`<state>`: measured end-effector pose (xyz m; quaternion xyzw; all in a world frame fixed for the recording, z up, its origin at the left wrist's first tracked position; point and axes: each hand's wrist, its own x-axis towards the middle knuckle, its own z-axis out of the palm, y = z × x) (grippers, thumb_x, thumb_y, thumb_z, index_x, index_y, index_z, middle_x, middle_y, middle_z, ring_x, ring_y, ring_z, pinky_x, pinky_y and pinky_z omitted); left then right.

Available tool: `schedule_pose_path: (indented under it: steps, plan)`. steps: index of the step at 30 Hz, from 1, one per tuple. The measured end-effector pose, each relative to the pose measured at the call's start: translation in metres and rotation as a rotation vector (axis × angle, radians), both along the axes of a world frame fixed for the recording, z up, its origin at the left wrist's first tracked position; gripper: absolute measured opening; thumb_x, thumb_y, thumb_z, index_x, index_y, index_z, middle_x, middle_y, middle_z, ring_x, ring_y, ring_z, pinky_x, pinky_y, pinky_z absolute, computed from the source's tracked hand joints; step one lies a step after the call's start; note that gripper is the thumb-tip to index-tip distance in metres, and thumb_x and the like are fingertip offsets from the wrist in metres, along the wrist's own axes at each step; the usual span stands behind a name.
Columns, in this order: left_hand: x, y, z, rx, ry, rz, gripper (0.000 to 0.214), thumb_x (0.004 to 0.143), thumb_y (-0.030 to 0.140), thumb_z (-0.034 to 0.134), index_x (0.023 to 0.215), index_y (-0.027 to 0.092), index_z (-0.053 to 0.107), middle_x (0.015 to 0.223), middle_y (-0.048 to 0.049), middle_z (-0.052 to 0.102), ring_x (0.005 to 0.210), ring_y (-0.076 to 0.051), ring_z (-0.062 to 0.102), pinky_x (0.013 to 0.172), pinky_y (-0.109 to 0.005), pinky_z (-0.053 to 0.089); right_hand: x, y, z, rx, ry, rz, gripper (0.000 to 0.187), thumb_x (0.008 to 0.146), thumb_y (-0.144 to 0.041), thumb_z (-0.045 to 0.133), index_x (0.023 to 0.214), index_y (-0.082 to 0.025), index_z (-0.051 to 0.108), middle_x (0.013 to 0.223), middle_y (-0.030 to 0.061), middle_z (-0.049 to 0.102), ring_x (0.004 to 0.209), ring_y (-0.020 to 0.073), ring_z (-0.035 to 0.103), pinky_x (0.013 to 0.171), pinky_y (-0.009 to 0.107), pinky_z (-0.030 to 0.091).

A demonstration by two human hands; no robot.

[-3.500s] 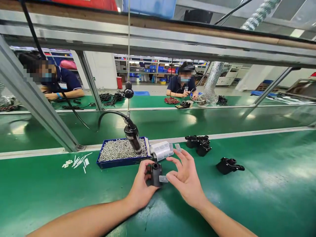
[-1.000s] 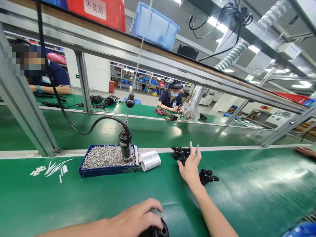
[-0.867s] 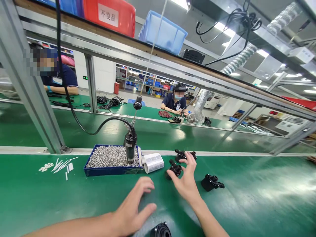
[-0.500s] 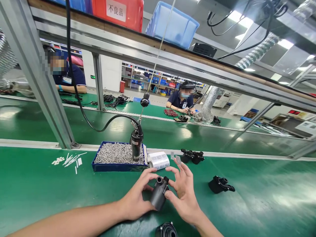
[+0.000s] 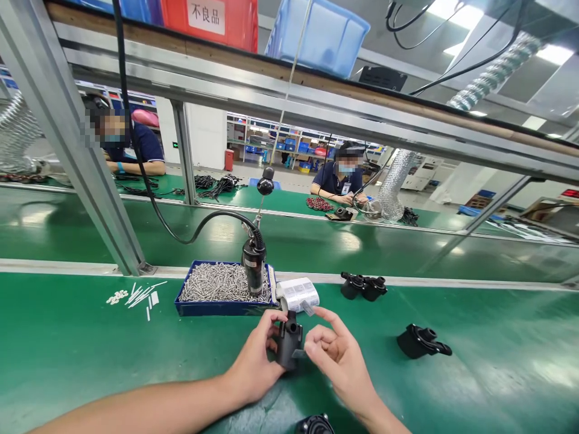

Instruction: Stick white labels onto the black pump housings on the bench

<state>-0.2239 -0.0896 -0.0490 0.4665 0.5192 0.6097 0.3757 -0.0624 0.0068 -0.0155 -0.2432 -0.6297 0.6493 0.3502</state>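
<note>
At the near edge of the green counter point(image 5: 497, 386), a round black plastic part point(image 5: 314, 425) sits partly out of view, just below the hands. Above it, the left hand point(image 5: 256, 355) grips a black plastic housing point(image 5: 288, 343) upright, its fingers wrapped around the housing's left side. The housing is held just above the counter, near the tray. The right hand point(image 5: 339, 361) is half open beside the housing, with its index finger stretched out and its other fingers loosely curled. A small grey label point(image 5: 298, 354) juts out between the housing and the right thumb point(image 5: 312, 343); I cannot tell whether that hand pinches it.

Farther along the counter, a blue tray point(image 5: 221, 312) is full of steel screws point(image 5: 221, 282), with a black electric screwdriver point(image 5: 253, 266) hanging on its cord over the tray's right end. A roll of white labels point(image 5: 296, 294) lies just beside the tray. Left of the tray lie small white discs point(image 5: 118, 296) and white sticks point(image 5: 140, 295). To the right, two black parts point(image 5: 363, 286) sit together near the counter's far edge, and another black part point(image 5: 423, 342) lies apart from them.

Beyond a metal frame point(image 5: 181, 150), two co-workers point(image 5: 337, 178) point(image 5: 131, 147) sit at a second green counter point(image 5: 280, 226).
</note>
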Motion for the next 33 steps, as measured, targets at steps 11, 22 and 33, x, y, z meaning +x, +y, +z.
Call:
schedule_pose_path:
  steps: [11,22,33]
  plan:
    - [0.001,0.0,-0.002,-0.02,0.024,0.037,0.053,0.077,0.025,0.076,0.123,0.022,0.05,0.12,-0.0092,0.066,0.105,-0.024,0.064,0.08,-0.033,0.05,-0.007,-0.015,0.009,-0.104,-0.11,-0.052,0.078,0.075,-0.056,0.093,0.132,-0.019,0.057,0.066,-0.006,0.064,0.055,0.0124,0.049,0.058,0.026,0.037]
    - [0.002,0.001,-0.006,-0.009,0.029,0.037,0.051,0.078,0.024,0.077,0.122,0.022,0.051,0.117,-0.008,0.066,0.097,-0.023,0.064,0.079,-0.033,0.05,-0.008,-0.014,0.006,-0.112,-0.113,-0.069,0.078,0.073,-0.054,0.094,0.132,-0.019,0.056,0.063,-0.0074,0.061,0.054,0.0132,0.049,0.058,0.027,0.037]
    - [0.002,0.0,-0.004,-0.032,0.037,0.037,0.052,0.077,0.026,0.077,0.122,0.022,0.052,0.115,-0.0074,0.065,0.096,-0.023,0.063,0.079,-0.033,0.049,-0.01,-0.016,0.006,-0.099,-0.112,-0.12,0.081,0.071,-0.058,0.095,0.131,-0.019,0.057,0.063,-0.0065,0.062,0.053,0.0138,0.05,0.057,0.027,0.038]
